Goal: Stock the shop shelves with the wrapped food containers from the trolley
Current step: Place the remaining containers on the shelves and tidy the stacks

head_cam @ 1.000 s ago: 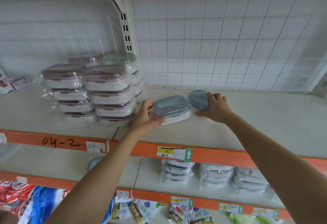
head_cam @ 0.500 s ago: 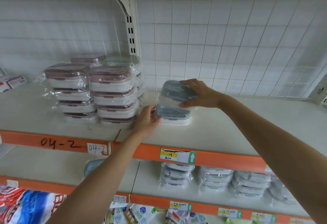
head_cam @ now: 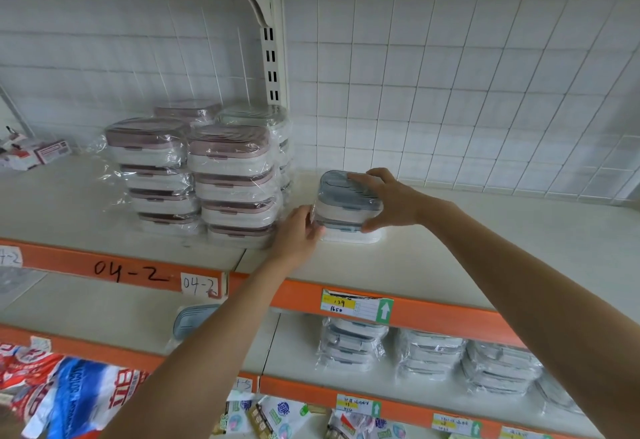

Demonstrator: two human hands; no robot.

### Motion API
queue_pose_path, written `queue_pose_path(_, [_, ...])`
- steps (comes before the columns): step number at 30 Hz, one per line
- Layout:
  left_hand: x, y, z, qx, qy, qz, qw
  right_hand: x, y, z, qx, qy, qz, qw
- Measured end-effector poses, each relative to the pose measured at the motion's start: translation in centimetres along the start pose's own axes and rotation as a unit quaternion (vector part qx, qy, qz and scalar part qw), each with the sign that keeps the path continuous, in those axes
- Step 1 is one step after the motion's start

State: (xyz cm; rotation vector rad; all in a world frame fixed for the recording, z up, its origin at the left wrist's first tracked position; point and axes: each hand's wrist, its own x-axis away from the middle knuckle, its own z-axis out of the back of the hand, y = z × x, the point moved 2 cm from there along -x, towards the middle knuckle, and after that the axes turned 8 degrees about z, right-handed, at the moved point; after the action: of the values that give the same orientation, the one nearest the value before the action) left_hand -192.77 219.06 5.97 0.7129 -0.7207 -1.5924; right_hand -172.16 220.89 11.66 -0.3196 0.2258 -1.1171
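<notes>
On the upper shelf, two grey-lidded wrapped containers sit stacked just right of the pink-lidded stacks. The right hand grips the top container, fingers curled over its lid. The left hand touches the lower container, seemingly with fairly straight fingers.

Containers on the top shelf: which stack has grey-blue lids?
The two-high stack between the hands, right of the upright; the taller stacks left have pink lids.

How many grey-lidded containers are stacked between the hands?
2: the top one under the right hand, the bottom one on the shelf, touched by the left hand.
</notes>
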Motion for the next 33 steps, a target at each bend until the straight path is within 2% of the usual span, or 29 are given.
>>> queue_pose_path(2, [0.0, 0.0, 0.0, -0.011, 0.012, 0.016, 1.000, -0.2, 0.1, 0.0, 0.023, 0.013, -0.003, 1.000])
queue_pose_path(6, [0.6, 0.7, 0.6, -0.107, 0.034, 0.001, 0.994, -1.2, -0.2, 0.5, 0.039, 0.042, -0.034, 0.998])
queue_pose_path(12, [1.7, 1.1, 1.7, -0.286, -0.052, -0.106, 0.951, -4.3, -1.3, 0.5, 0.040, 0.040, -0.041, 0.998])
queue_pose_path(16, [1.4, 1.0, 2.3, -0.360, -0.090, -0.121, 0.921, -6.3, -2.5, 0.1, 0.035, 0.027, -0.038, 0.998])
queue_pose_path(20, [1.6, 1.4, 2.7, -0.398, -0.110, -0.140, 0.900, -6.8, -2.4, 0.5, 0.033, 0.011, -0.048, 0.998])
queue_pose_path(24, [2.3, 2.0, 3.1, -0.410, -0.128, -0.135, 0.893, -5.9, -2.8, 0.9, 0.089, 0.001, -0.059, 0.994])
queue_pose_path(30, [4.4, 2.2, 4.4, -0.428, -0.112, -0.121, 0.889, -3.0, -5.9, 1.3, 0.240, 0.044, 0.025, 0.969])
queue_pose_path(33, [5.6, 2.0, 6.0, -0.440, -0.091, -0.124, 0.884, -1.2, -8.0, 1.1, 0.233, 0.025, 0.076, 0.969])
